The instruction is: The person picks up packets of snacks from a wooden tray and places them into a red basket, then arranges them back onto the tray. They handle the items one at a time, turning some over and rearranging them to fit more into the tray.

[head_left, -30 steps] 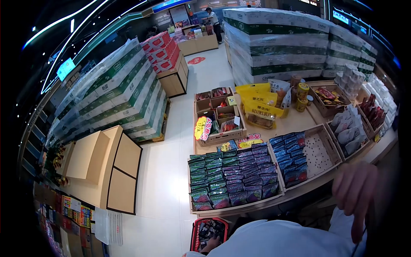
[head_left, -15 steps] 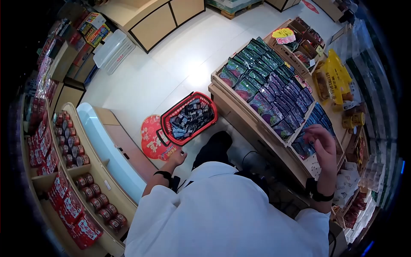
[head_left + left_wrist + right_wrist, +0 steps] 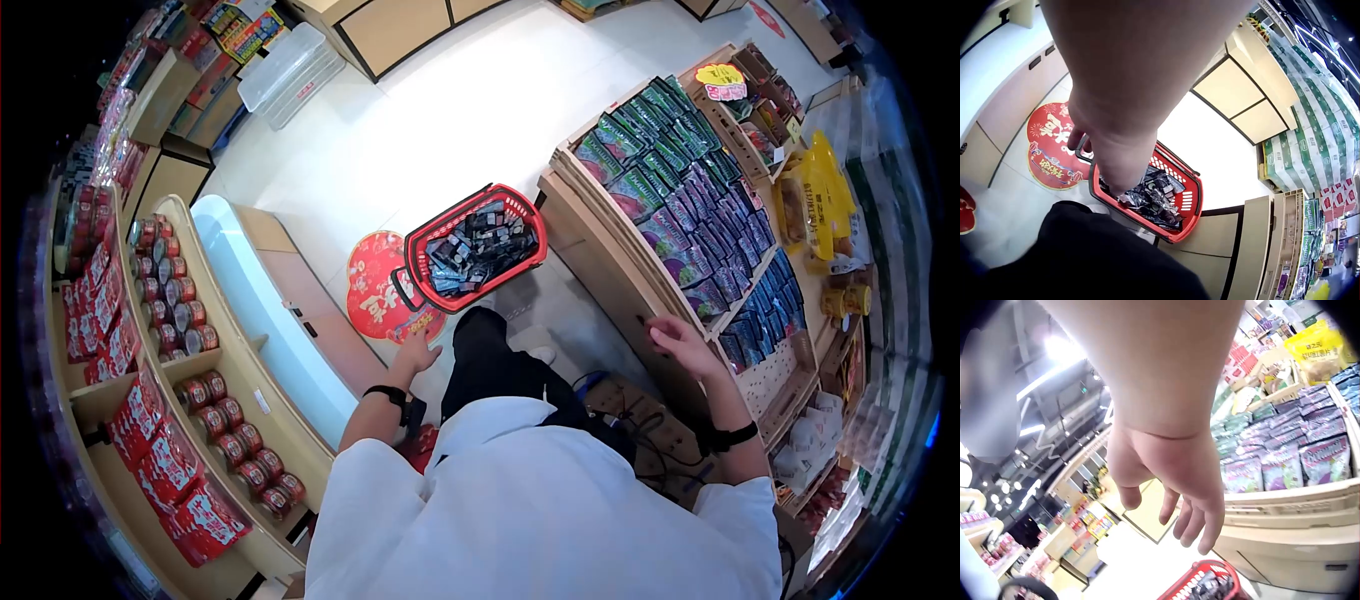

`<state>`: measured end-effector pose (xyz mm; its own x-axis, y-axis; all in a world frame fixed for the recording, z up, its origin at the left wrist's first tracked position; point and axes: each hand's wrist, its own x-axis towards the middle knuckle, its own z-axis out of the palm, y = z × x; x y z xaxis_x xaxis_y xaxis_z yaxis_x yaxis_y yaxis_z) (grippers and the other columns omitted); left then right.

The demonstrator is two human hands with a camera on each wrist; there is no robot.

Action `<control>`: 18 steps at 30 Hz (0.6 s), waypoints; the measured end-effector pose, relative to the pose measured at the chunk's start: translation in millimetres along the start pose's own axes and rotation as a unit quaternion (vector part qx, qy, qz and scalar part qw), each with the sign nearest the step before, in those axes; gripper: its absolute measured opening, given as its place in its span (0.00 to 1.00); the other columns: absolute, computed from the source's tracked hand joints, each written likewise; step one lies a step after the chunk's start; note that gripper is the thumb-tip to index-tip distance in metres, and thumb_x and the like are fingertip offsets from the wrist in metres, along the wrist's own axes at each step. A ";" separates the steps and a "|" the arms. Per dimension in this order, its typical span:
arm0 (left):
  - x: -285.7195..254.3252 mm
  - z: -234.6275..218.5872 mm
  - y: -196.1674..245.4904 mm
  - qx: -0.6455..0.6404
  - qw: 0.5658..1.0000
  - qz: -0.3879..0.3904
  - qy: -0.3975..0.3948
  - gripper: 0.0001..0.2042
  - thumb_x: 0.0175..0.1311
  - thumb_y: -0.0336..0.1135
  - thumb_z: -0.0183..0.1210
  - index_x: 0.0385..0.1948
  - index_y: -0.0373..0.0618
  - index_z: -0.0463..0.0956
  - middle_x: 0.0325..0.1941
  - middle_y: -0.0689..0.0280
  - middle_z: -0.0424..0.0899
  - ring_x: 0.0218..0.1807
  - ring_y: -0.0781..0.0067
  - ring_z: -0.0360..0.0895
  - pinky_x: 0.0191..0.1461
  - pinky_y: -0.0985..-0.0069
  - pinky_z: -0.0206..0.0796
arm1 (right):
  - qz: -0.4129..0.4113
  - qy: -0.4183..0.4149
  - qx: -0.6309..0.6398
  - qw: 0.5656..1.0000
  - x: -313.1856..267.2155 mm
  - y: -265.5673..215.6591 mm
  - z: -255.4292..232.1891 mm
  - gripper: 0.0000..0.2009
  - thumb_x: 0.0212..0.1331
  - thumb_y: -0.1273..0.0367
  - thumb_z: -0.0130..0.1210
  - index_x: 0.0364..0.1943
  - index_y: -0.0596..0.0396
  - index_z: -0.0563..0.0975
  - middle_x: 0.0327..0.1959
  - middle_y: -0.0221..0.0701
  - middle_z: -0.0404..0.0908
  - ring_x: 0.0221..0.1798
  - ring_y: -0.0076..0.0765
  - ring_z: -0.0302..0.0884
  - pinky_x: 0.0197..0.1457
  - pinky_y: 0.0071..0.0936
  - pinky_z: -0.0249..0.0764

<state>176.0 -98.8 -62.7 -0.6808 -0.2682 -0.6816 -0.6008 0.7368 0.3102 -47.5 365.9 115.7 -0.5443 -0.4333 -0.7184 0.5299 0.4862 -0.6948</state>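
Note:
A red shopping basket (image 3: 541, 236) with a black handle stands on the floor, holding many small dark packets (image 3: 480, 250). Just short of its handle hangs my left hand (image 3: 418, 353), fingers loose and nothing in them; in the left wrist view the forearm and hand (image 3: 1119, 156) overlap the basket. My right hand (image 3: 682, 346) hovers beside the front of the wooden display stand (image 3: 620, 245), empty, fingers apart. In the right wrist view its fingers (image 3: 1188, 522) dangle above the basket's far end. Green and purple snack pouches (image 3: 700, 210) fill the stand's nearest tray, with blue pouches (image 3: 765, 310) alongside.
Shelves with red-lidded cans (image 3: 185, 290) and red packs (image 3: 165, 450) line the left, beside a pale-blue-topped counter (image 3: 225, 240). A red floor sticker (image 3: 375, 285) lies by the basket. Cables (image 3: 650, 430) run under the stand. Yellow bags (image 3: 825, 195) sit farther right.
The view has tipped down from the shop aisle to the basket and floor. My left hand has drawn back from the basket, and my right hand has come down and away from the blue pouches.

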 end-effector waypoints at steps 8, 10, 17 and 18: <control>191.4 61.7 -47.6 -0.112 0.992 -0.027 -0.045 0.33 0.52 0.53 0.60 0.53 0.35 0.66 0.55 0.43 0.72 0.59 0.46 0.68 0.61 0.61 0.62 | 0.319 -0.029 -0.077 0.944 8.0 118.8 -3.7 0.22 0.60 0.55 0.55 0.50 0.55 0.72 0.41 0.30 0.76 0.40 0.25 0.74 0.42 0.26 0.73; 229.6 68.5 -50.8 -0.123 0.989 -0.082 0.027 0.33 0.50 0.53 0.62 0.51 0.35 0.68 0.51 0.44 0.75 0.56 0.46 0.72 0.57 0.60 0.64 | 0.364 0.004 -0.042 0.931 -11.3 156.0 -10.2 0.22 0.60 0.55 0.55 0.51 0.56 0.70 0.40 0.32 0.76 0.41 0.28 0.75 0.41 0.27 0.74; 384.6 138.5 -111.0 -0.362 0.926 -0.080 0.078 0.40 0.36 0.49 0.74 0.49 0.31 0.67 0.49 0.49 0.78 0.51 0.55 0.76 0.55 0.66 0.67 | 0.553 0.150 0.124 0.810 -71.4 146.8 41.2 0.21 0.63 0.58 0.51 0.51 0.60 0.68 0.39 0.41 0.78 0.40 0.41 0.79 0.42 0.37 0.78; 402.8 160.7 -124.0 -0.289 0.946 -0.108 0.100 0.43 0.34 0.50 0.74 0.52 0.31 0.64 0.51 0.48 0.77 0.53 0.55 0.75 0.57 0.66 0.66 | 0.564 0.148 0.182 0.792 -79.8 146.2 47.9 0.20 0.63 0.58 0.50 0.50 0.60 0.68 0.39 0.42 0.78 0.39 0.42 0.79 0.42 0.37 0.78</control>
<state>43.6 -198.4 -482.2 -0.5474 -0.5284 -0.6490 -0.8240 0.2046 0.5284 104.6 435.2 69.8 0.3085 0.3438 -0.8869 0.9104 0.1636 0.3800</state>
